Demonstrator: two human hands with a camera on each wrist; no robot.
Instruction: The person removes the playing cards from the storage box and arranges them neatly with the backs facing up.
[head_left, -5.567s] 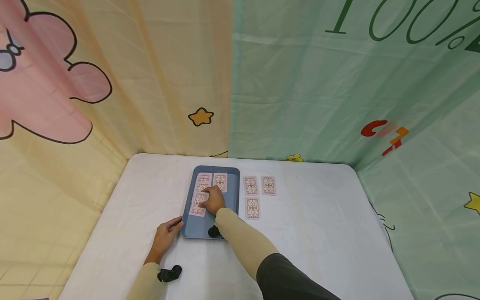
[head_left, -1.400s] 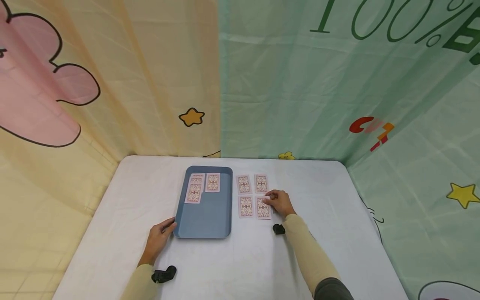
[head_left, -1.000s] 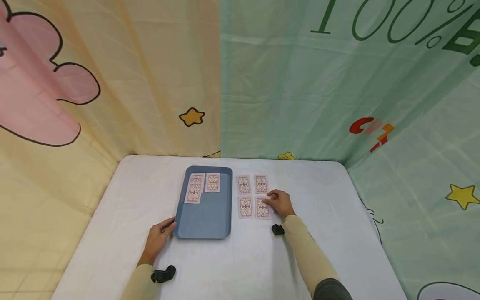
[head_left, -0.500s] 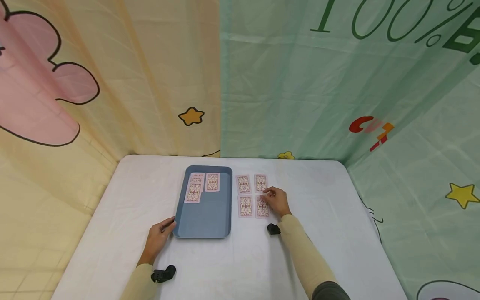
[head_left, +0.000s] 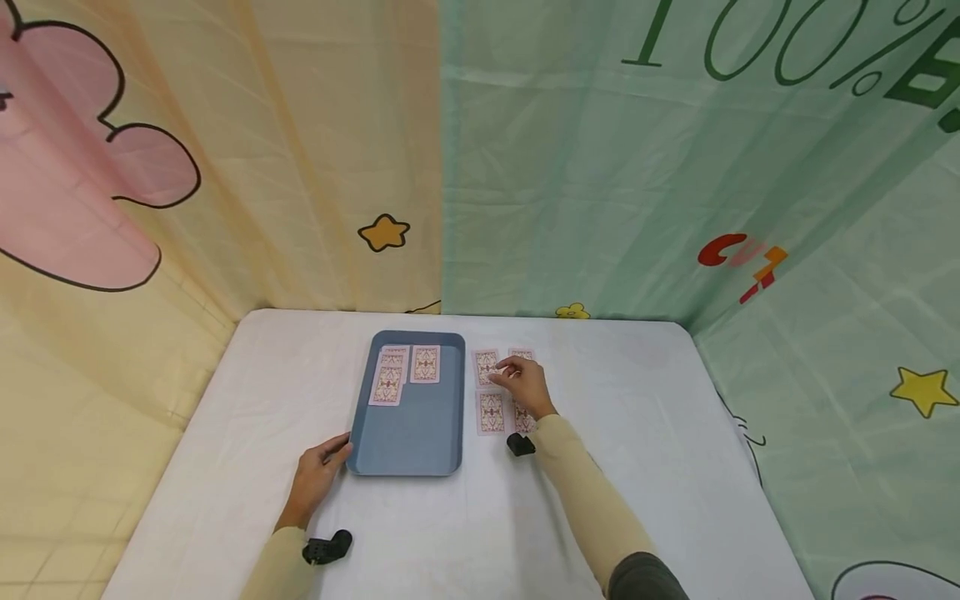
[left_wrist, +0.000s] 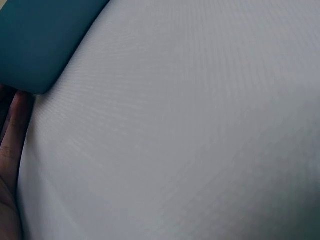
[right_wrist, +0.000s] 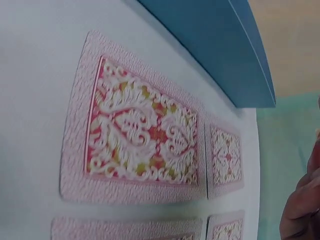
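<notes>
My left hand [head_left: 313,483] rests its fingers against the near left edge of a blue-grey tray [head_left: 408,446]; in the left wrist view the fingers [left_wrist: 15,132] reach straight to the tray corner [left_wrist: 42,82]. Over the table, right of the tray, my right hand [head_left: 527,387] hovers with bent fingers and nothing visible in them. Below it lie playing cards face down in two rows: upper left [head_left: 486,367], upper right [head_left: 522,354] and lower right [head_left: 522,419] partly hidden, lower left [head_left: 491,412] in full. Overlapping playing cards [head_left: 387,386] fill the tray's upper left, beside a single card [head_left: 426,364].
A white cloth covers the table [head_left: 637,467]. Patterned curtains [head_left: 562,183] hang behind and at both sides. Each wrist carries a small black device, such as the one at the left wrist [head_left: 327,547].
The right hand took a card from the tray's left column to the table's lower right place, let it go, and has since moved up and left. The left hand stays at the tray.
</notes>
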